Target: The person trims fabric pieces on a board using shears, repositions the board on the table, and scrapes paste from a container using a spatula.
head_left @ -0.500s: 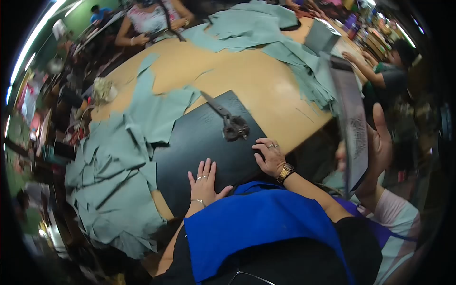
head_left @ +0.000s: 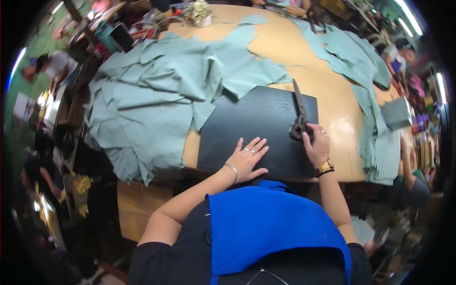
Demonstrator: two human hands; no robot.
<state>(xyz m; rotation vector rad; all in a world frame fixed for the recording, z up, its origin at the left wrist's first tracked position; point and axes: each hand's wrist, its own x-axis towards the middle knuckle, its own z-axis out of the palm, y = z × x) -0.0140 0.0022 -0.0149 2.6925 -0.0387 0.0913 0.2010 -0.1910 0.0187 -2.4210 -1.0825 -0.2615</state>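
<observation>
My left hand (head_left: 249,159) lies flat on a black board (head_left: 237,123), fingers spread, holding nothing. Dark-bladed scissors (head_left: 301,108) rest on the board near its right edge, the tips reaching past the far edge. Their handles look wrapped in dark material. The fingers and thumb of my right hand (head_left: 318,146) are closed at the right side of these handles; part of the grip is hidden. Left of the board, a heap of grey-green sheet material (head_left: 156,80) overlaps the table edge and touches the board's far left corner.
The board sits on a tan table (head_left: 270,42). More grey-green pieces (head_left: 349,54) lie along the far right side, near a grey-green box-like block (head_left: 396,113). A pale potted object (head_left: 202,13) stands at the back. Other people work around the table and at the left.
My right hand has moved from the bare board onto the scissors' handles. The view has turned left. The person's hand holding a flat panel at the right is out of view.
</observation>
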